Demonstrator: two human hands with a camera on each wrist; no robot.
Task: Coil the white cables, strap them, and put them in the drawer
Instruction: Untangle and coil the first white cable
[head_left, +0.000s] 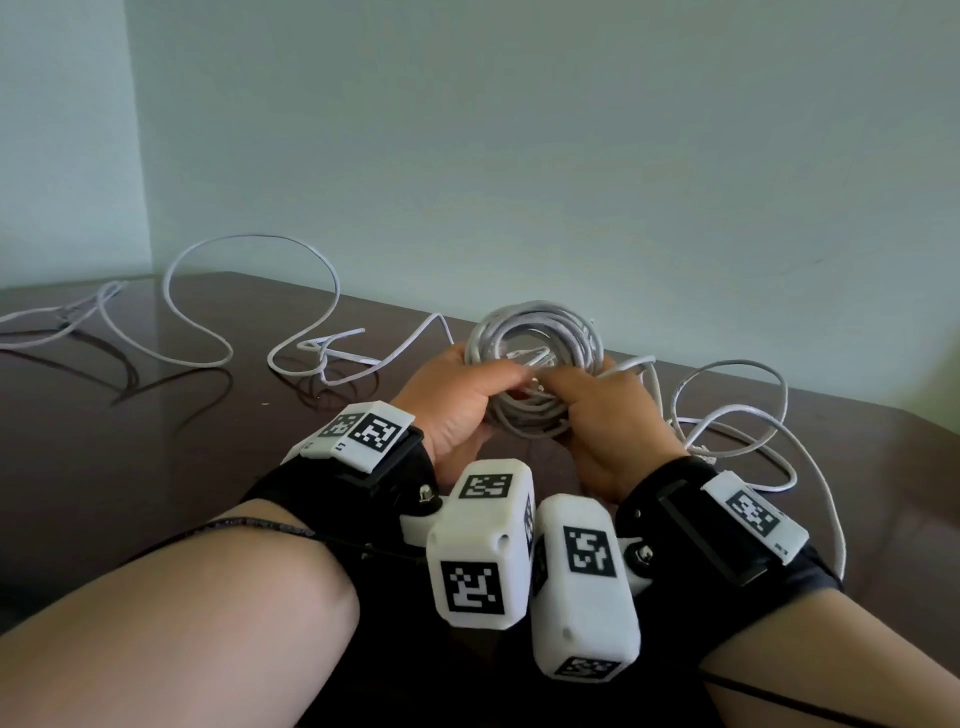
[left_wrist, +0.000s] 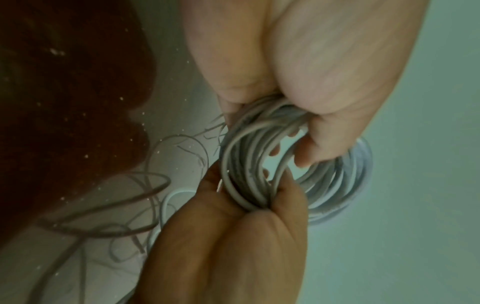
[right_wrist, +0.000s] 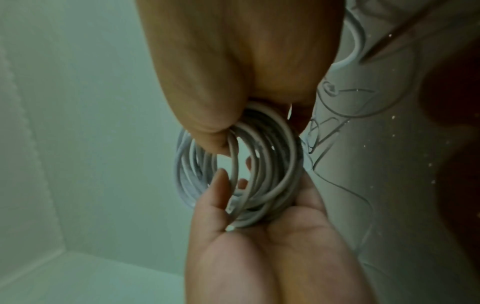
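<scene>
A coil of white cable (head_left: 535, 332) is held upright just above the dark table (head_left: 156, 441), between both hands. My left hand (head_left: 483, 382) grips the coil's left side, thumb across the front and fingers curled behind. My right hand (head_left: 576, 387) grips its right and lower side the same way. In the left wrist view the coil (left_wrist: 249, 164) sits between my left hand (left_wrist: 298, 72) at the top and my right hand (left_wrist: 246, 236) below. The right wrist view shows the coil (right_wrist: 272, 164) pinched by my right hand (right_wrist: 233, 61). No strap or drawer is in view.
A long loose white cable (head_left: 208, 322) winds over the left and back of the table. Another loose white cable (head_left: 737, 415) lies in loops to the right of my hands. A pale green wall (head_left: 519, 156) stands right behind the table.
</scene>
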